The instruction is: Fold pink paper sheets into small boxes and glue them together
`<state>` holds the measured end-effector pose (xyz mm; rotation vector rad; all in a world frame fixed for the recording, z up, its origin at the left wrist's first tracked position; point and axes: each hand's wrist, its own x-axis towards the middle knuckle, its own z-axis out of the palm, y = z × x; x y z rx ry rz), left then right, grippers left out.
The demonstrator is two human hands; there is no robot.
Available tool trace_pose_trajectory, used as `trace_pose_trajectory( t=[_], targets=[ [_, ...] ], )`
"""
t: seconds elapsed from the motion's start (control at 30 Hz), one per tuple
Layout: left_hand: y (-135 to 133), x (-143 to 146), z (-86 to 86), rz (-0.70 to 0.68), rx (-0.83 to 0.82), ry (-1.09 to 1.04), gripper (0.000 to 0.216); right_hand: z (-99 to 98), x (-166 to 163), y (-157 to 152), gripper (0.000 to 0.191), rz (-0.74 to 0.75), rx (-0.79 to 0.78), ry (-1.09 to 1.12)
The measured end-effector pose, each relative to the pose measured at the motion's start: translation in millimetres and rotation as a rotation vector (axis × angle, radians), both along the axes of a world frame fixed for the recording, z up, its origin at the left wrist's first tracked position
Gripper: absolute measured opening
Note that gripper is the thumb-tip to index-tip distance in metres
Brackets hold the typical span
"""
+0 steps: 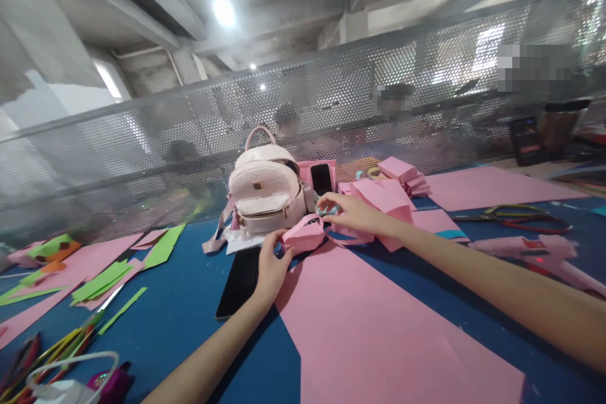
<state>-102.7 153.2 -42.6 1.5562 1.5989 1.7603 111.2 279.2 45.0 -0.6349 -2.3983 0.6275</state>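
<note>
My left hand point(271, 265) pinches a small folded pink paper bag point(303, 237) by its near end, just above a black phone point(240, 281) lying on the blue table point(180, 309). My right hand point(353, 214) reaches across over the same paper bag, fingers curled near its pink paper handle strip and a small light-blue piece at its fingertips. A large pink paper sheet point(379, 328) lies under both forearms. A pale pink backpack point(267, 192) stands right behind the hands.
Folded pink paper pieces point(402, 177) pile at the back right, beside a second phone point(322, 178). Scissors point(516, 216) and a pink glue gun point(534, 252) lie at right. Green and pink scraps point(101, 281) and pencils point(52, 353) lie at left. People sit behind a mesh screen point(331, 95).
</note>
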Motion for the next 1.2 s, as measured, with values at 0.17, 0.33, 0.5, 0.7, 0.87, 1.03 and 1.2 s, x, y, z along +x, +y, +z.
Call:
trace_pose_trajectory(
  t=[0.17, 0.33, 0.5, 0.7, 0.87, 1.03, 1.2],
  targets=[
    [4.9, -11.1, -4.4, 0.075, 0.025, -0.021, 0.037, -7.2, 15.3, -0.7, 0.03, -0.067, -0.028, 0.016],
    [6.9, -12.0, -15.5, 0.104, 0.016, -0.054, 0.046, -18.2, 13.6, -15.7, 0.025, -0.036, -0.086, -0.013],
    [2.1, -13.9, -14.3, 0.15, 0.02, -0.043, 0.054, -19.7, 6.8, -37.0, 0.021, -0.004, -0.115, -0.052],
    [-17.9, -11.4, -0.1, 0.201, 0.013, 0.059, 0.055, 0.6, 23.7, -63.8, 0.013, 0.055, -0.131, -0.205],
    [-59.6, 3.7, 35.3, 0.158, 0.061, 0.263, 0.047, 13.7, 58.6, -109.4, 0.022, 0.225, -0.137, -0.521],
    [-102.2, 35.2, 60.5, -0.273, -0.152, 0.573, 0.025, -0.1, 84.4, -145.8, 0.039, 0.093, 0.065, -0.833],
    [-111.4, 58.4, 50.8, -0.467, -0.349, 0.694, 0.04, -16.2, 98.0, -137.1, 0.019, 0.122, -0.021, -0.719]
  ],
)
